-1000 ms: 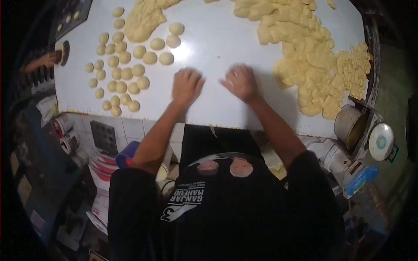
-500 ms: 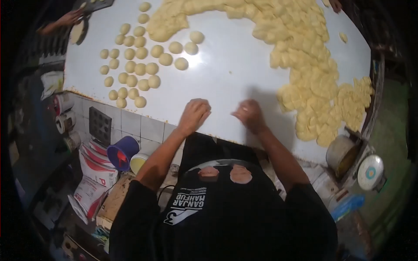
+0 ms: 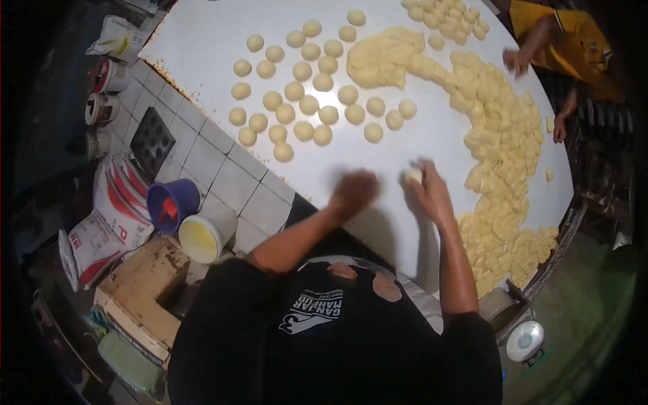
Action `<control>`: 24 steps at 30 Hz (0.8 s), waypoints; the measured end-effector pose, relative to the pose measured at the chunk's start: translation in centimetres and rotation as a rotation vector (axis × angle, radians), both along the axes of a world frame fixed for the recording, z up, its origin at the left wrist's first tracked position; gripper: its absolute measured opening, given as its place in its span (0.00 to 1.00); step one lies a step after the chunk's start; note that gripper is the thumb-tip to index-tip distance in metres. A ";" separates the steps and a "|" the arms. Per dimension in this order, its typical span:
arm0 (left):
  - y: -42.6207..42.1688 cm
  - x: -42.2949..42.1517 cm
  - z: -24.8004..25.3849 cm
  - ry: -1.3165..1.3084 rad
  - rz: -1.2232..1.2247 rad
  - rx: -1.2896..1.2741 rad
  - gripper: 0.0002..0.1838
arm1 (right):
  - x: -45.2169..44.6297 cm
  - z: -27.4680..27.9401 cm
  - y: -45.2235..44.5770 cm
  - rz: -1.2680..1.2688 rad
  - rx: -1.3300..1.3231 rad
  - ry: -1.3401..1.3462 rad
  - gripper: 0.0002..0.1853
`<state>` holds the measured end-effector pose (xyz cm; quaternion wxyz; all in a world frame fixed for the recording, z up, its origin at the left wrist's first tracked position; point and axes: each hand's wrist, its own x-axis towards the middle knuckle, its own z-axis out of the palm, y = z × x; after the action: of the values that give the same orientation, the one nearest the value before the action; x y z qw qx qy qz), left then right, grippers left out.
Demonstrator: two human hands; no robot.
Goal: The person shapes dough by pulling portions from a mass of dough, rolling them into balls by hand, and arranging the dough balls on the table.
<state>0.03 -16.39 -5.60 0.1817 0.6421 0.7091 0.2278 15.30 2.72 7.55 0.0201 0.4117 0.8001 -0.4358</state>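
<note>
My left hand [image 3: 354, 192] is low over the near edge of the white table, smeared by motion, and whatever lies under its palm is hidden. To its right, my right hand [image 3: 430, 192] grips a small pale piece of dough [image 3: 413, 177] between thumb and curled fingers. Several round dough balls [image 3: 308, 105] are spread on the table beyond my left hand. A long band of cut dough pieces [image 3: 503, 162] curves along the right side, with a smooth lump of dough [image 3: 385, 57] at its far end.
Across the table's right edge stands a person in a yellow top [image 3: 574, 40], one hand [image 3: 517, 61] over the tabletop. More dough balls [image 3: 449, 17] lie at the back. A purple bucket [image 3: 173, 202], a white bucket [image 3: 208, 233] and a sack [image 3: 111, 226] stand below left.
My view has swung, bringing the person in yellow into sight on the right. A piece of dough now shows in my right hand. My left hand is more blurred than before.
</note>
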 end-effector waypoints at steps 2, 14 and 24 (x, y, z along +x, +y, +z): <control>-3.1 -0.6 -0.3 -0.057 -0.001 0.272 0.16 | -10.9 6.2 3.0 0.031 0.141 0.120 0.28; 13.7 -37.6 12.4 -0.120 0.752 0.601 0.16 | -27.8 -4.8 -2.1 0.151 0.149 0.448 0.16; 27.9 0.1 8.2 -0.585 0.056 0.071 0.25 | 3.8 -5.9 -9.8 -0.346 0.108 0.125 0.06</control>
<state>0.16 11.46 2.60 0.3492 0.5353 0.6357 0.4329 19.07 -7.12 1.67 -0.1268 0.5159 0.7392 -0.4139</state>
